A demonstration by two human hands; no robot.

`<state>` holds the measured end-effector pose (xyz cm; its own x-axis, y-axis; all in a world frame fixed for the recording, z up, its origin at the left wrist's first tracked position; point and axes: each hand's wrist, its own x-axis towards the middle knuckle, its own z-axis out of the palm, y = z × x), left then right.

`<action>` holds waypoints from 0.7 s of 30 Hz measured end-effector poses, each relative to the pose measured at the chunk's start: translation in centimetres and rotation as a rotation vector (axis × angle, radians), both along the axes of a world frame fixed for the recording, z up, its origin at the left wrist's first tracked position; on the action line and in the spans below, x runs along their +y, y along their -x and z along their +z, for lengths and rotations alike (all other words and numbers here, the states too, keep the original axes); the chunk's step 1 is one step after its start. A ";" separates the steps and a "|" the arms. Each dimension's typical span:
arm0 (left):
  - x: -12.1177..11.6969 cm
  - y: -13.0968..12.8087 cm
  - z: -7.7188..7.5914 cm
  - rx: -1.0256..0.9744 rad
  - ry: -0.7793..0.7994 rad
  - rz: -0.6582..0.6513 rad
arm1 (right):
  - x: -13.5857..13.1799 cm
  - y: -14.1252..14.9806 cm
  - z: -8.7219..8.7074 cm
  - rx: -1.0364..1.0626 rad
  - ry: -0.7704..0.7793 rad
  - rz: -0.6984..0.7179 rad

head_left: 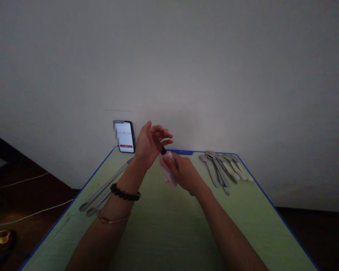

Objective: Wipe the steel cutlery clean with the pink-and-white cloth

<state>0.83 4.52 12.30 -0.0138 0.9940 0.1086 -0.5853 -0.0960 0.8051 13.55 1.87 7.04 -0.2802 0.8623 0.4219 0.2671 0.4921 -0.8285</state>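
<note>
My right hand point(182, 169) is closed round a crumpled pale pink cloth or tissue point(169, 177). Out of the cloth pokes a dark, flat utensil point(162, 149), slanting up toward my left palm; its far end is partly hidden, so I cannot tell its exact kind. My left hand point(149, 145) is raised beside it, palm turned inward and fingers loosely curved and apart. Whether the utensil touches that palm is unclear. Beneath my left forearm, long-handled metal spoons point(98, 194) lie on the table at the left.
On the right of the pale green, blue-edged table point(169, 233) lies a bunch of metal cutlery point(217, 169), with several white-handled pieces point(237, 169) beside it. A phone point(126, 137) showing a timer leans against the wall point(186, 67). White cables point(31, 216) run over the dark floor.
</note>
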 end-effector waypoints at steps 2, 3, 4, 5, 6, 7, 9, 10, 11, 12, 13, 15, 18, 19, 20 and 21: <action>-0.3 -0.1 0.1 -0.091 0.041 -0.059 | 0.1 0.2 -0.6 -0.067 -0.011 -0.027; -0.3 0.0 0.0 -0.134 0.061 -0.064 | 0.1 0.2 -0.8 -0.102 -0.010 -0.030; -0.3 0.4 0.0 -0.174 0.081 -0.056 | 0.2 0.1 -1.0 -0.136 -0.008 -0.017; -0.2 0.8 0.0 -0.210 0.094 -0.038 | 0.2 -0.2 -1.0 -0.170 -0.004 0.010; 0.0 1.5 0.1 -0.241 0.096 -0.009 | 0.3 -0.6 -1.0 -0.209 0.004 0.047; 0.1 2.1 0.2 -0.271 0.083 0.026 | 0.4 -1.2 -0.8 -0.246 0.015 0.103; 0.4 3.6 0.7 -0.325 0.035 0.114 | 0.7 -2.7 0.0 -0.354 0.068 0.189; 0.5 4.2 0.9 -0.348 0.017 0.151 | 0.7 -3.4 0.5 -0.397 0.091 0.222; 0.6 4.8 1.0 -0.366 0.011 0.166 | 0.8 -4.2 1.1 -0.437 0.115 0.243; 0.8 5.2 1.0 -0.382 0.011 0.174 | 0.8 -4.9 1.7 -0.489 0.162 0.300; 0.9 5.4 0.8 -0.399 0.013 0.173 | 0.7 -5.5 2.2 -0.527 0.203 0.349; 1.3 5.2 0.3 -0.433 0.022 0.147 | 0.5 -6.3 3.0 -0.572 0.305 0.429; 1.6 3.6 -0.8 -0.495 0.026 0.070 | 0.1 -6.5 3.2 -0.567 0.443 0.513; 1.5 2.8 -1.1 -0.508 0.032 0.026 | 0.1 -6.2 3.0 -0.536 0.462 0.508; 1.4 1.9 -1.3 -0.513 0.034 -0.022 | 0.1 -5.8 2.8 -0.495 0.465 0.484; 1.2 1.0 -1.4 -0.506 0.047 -0.081 | 0.2 -5.2 2.6 -0.455 0.457 0.450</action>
<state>-0.18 5.69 10.88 0.0240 0.9977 0.0631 -0.9070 -0.0048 0.4211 18.77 2.03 9.63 -0.7036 0.6855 -0.1873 0.4850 0.2706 -0.8316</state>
